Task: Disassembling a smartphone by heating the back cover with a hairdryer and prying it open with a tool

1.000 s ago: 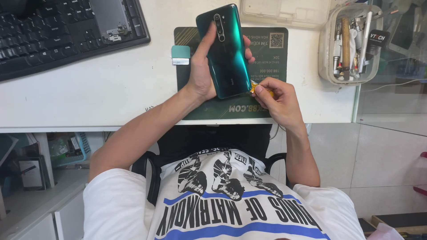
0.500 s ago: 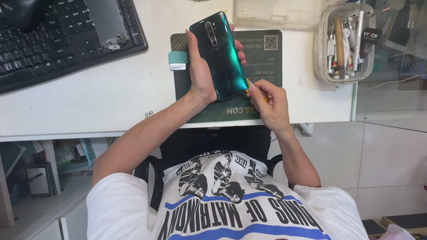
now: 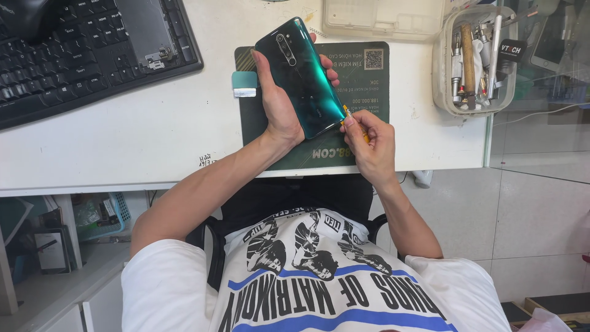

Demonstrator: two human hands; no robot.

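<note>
Closest to me, the person's right hand (image 3: 373, 142) has crept up along the lower right edge of the green smartphone (image 3: 304, 77) over the last second, its grip pinched tight on a small yellow-tipped tool (image 3: 351, 118) whose tip now sits right at the phone's edge near the bottom corner, where a second ago it was lower, so the work seems to be on that side seam. The left hand (image 3: 278, 101) has its grip wrapped round the phone from the left, thumb side under it and fingertips curling over the far edge; it holds the handset back-up, camera strip pointing away, and it has tilted it a little more and drifted up the mat since then. Under both hands lies a dark green work mat (image 3: 369, 92) on the white tabletop (image 3: 123, 141), printed with pale lettering and a square code patch near its far right corner. A small teal and silver tab (image 3: 244, 85) rests at the mat's left edge. Further off, a black keyboard (image 3: 92, 55) sits left, a clear tub of tools (image 3: 473, 61) right, and a pale translucent parts box (image 3: 384, 18) at the back
</note>
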